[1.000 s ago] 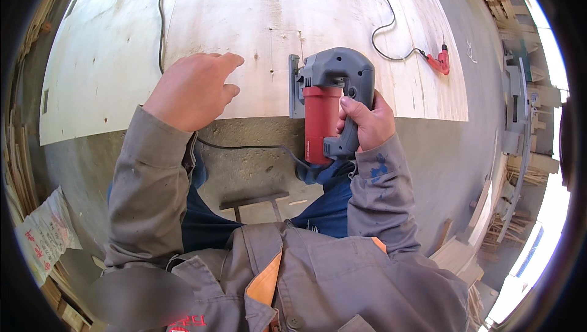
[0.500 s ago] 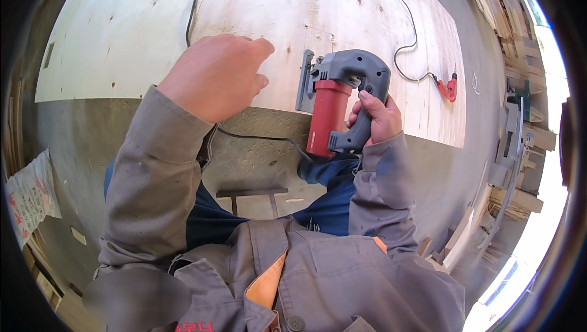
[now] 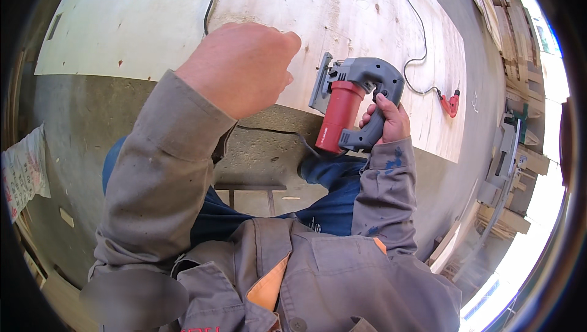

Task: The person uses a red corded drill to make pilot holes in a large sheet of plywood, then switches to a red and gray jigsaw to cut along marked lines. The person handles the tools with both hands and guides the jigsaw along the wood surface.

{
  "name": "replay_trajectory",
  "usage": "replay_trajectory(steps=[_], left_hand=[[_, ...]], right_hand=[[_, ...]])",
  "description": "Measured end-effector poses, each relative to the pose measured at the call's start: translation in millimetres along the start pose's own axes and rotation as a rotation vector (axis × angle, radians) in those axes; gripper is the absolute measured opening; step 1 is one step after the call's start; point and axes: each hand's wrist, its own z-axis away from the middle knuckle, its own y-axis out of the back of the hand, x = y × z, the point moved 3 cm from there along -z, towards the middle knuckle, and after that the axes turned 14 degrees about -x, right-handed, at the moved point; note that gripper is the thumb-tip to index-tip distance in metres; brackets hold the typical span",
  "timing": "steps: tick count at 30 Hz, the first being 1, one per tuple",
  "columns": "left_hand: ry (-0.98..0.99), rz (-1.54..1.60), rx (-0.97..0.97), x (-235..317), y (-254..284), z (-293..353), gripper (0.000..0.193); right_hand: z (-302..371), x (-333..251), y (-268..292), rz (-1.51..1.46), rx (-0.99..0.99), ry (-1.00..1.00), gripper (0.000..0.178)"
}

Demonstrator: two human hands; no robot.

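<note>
My right hand [image 3: 394, 120] is wrapped round the grey handle of a jigsaw [image 3: 341, 112], a corded power tool with a red motor body and a metal base plate. The jigsaw lies turned on its side, its base plate toward my left hand, over the near edge of a pale plywood sheet [image 3: 153, 32]. My left hand [image 3: 241, 69] hovers back-up over the same edge, fingers curled inward; what they hold, if anything, is hidden. A black cord [image 3: 275, 130] runs from the jigsaw's rear past my left wrist.
A red tool [image 3: 451, 104] with a dark cord rests on the sheet's right part. Another dark cord [image 3: 212, 2] crosses the sheet beyond my left hand. At far right stand stacked boards [image 3: 510, 44] and a metal rail [image 3: 507, 179]. A printed white sack [image 3: 27, 173] lies at left.
My left hand has moved right and slightly up, its fingers more curled. The jigsaw and my right hand have shifted a little right and tilted slightly. The whole view has also shifted somewhat.
</note>
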Motion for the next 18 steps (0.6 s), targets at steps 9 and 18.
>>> replay_trajectory(steps=[9,18], left_hand=[[0.000,0.016,-0.028,2,1,-1,0.042],[-0.002,0.012,-0.022,2,-5,-9,0.042]], right_hand=[[-3,1,-16,0.072,-0.016,-0.019,0.023],[-11,16,-43,0.147,-0.057,-0.011,0.024]])
